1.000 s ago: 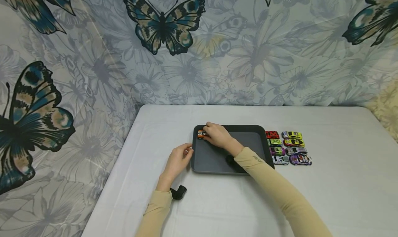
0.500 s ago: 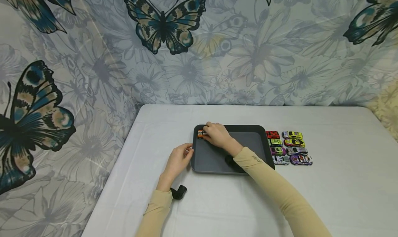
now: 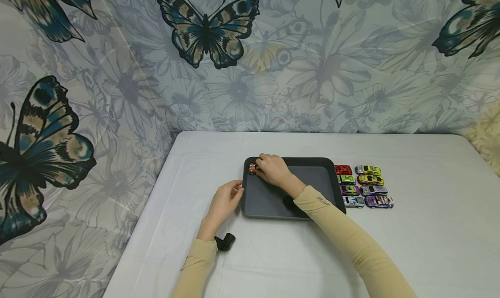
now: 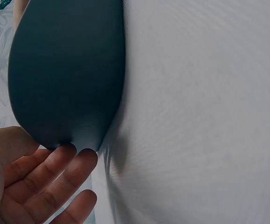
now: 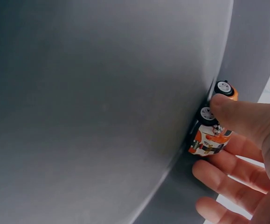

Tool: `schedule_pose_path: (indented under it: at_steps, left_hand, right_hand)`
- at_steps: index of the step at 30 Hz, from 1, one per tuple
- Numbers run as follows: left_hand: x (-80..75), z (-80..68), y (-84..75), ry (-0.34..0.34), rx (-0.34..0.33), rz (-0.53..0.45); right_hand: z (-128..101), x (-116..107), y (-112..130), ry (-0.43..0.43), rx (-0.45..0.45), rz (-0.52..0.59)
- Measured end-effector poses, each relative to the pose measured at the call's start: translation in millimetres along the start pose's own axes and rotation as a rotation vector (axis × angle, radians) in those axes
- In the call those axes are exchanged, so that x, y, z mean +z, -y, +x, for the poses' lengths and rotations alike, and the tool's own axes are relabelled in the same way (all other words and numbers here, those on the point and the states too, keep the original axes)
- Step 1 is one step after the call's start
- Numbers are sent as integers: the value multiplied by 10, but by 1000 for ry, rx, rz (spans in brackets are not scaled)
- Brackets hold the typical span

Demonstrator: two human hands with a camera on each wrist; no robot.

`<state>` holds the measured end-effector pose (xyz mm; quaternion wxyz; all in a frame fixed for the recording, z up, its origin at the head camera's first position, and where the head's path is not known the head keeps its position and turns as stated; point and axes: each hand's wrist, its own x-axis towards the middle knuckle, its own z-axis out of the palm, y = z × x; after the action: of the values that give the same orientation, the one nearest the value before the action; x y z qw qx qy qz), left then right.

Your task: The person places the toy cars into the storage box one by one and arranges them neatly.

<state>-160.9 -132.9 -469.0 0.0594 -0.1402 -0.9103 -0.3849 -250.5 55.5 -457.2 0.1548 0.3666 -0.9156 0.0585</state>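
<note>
the right hand (image 3: 273,170) is in the far left corner of the dark gray tray (image 3: 308,161), and its thumb and fingers pinch the small orange and white toy car (image 3: 253,169). in the right wrist view the car (image 5: 210,130) sits with wheels on the tray floor, close to the tray wall; thumb lies over its top, other fingers at its side. so the grip is clamped on the car, not released.

compared w/ the head pictures from one sec and half a sec ago, almost nothing has changed: the hand and the car are in the same corner, only the camera shifted a little. i judge the car is already down at its place and the hand is settling it, not carrying it.

the left hand (image 3: 223,201) touches the left edge of the tray w/ fingertips (image 4: 74,156), fingers relaxed and mostly straight, holding nothing; it looks to steady the tray. same as before.

right of the tray, eight more toy cars (image 3: 364,185) stand in two neat rows on the white table (image 3: 429,228), apart from both hands. behind is a butterfly curtain (image 3: 203,33).
</note>
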Motion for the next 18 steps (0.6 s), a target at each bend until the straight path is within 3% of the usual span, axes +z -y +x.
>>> schedule_pose_path:
  at_steps: [8,18]
  left_hand:
    - [-2,-4,-17,8,-7,-10]
    - [-12,-14,-34,9,-18,-10]
  right_hand:
    - [-29,-54,-8,10,9,-6]
    - [-105,-297,-2,-2,-6,8]
